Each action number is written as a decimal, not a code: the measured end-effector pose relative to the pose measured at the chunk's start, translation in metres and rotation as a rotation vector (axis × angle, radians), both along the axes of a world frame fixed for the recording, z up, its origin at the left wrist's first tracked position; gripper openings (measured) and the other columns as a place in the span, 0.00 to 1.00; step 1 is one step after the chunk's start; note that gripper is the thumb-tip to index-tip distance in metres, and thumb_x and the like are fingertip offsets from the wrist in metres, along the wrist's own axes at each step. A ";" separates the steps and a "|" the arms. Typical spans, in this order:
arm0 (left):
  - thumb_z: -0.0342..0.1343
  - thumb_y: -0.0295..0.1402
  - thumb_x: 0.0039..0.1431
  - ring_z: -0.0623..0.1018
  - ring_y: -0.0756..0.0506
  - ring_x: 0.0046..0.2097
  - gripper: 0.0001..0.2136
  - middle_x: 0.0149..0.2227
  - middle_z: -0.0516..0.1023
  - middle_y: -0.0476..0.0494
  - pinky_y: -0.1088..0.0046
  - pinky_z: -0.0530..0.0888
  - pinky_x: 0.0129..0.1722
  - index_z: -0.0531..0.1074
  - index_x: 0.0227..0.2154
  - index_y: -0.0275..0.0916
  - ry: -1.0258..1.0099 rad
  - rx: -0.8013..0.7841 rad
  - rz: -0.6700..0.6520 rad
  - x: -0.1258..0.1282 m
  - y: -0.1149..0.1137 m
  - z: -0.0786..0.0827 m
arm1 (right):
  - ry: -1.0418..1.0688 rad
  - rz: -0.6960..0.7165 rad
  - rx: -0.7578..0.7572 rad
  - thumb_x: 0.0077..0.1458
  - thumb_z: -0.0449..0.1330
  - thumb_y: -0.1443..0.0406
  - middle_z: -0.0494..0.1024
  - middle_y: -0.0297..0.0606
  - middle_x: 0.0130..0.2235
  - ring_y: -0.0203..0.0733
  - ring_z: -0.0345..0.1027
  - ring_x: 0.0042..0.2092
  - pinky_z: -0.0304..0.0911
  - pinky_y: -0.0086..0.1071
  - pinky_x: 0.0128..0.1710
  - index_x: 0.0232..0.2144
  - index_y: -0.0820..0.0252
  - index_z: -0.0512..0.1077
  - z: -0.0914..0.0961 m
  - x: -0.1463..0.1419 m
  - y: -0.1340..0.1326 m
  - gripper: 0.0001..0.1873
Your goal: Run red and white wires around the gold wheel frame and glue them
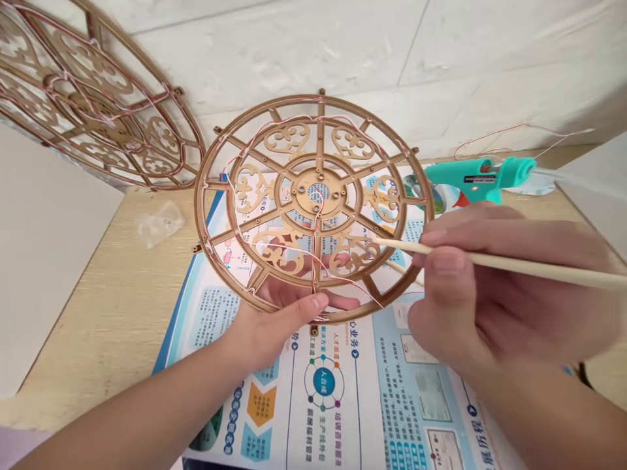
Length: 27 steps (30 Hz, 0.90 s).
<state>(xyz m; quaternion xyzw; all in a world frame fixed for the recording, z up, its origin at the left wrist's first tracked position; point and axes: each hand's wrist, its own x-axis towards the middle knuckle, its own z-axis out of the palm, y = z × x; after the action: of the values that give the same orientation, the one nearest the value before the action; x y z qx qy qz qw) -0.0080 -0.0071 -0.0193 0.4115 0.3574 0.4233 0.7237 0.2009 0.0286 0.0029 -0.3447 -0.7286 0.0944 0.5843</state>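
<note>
A round gold openwork frame (313, 196) with thin red and white wires (321, 264) strung along its spokes stands tilted above a printed poster. My left hand (274, 320) grips its lower rim, thumb on the front and fingers behind the spokes. My right hand (484, 287) pinches a thin wooden stick (519, 264), whose tip touches the scrollwork at the frame's right side.
A second, larger gold frame (93, 104) with wires leans on the wall at the back left. A teal glue gun (482, 176) lies at the back right. A blue printed poster (353, 385) covers the wooden table (112, 307). A small plastic bag (159, 222) and a white board (39, 254) lie left.
</note>
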 end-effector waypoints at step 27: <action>0.73 0.53 0.50 0.81 0.30 0.59 0.24 0.48 0.87 0.35 0.46 0.73 0.66 0.83 0.42 0.40 0.053 0.156 0.267 -0.006 0.003 0.017 | -0.940 0.105 -0.218 0.63 0.54 0.77 0.82 0.46 0.38 0.48 0.78 0.41 0.76 0.44 0.42 0.43 0.61 0.78 0.027 0.036 -0.081 0.15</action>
<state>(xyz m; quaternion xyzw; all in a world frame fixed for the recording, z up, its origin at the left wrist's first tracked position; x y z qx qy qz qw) -0.0137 -0.0044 -0.0027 0.4263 0.3940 0.5312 0.6171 0.2368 -0.0523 0.0295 -0.3720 -0.9160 0.0336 0.1466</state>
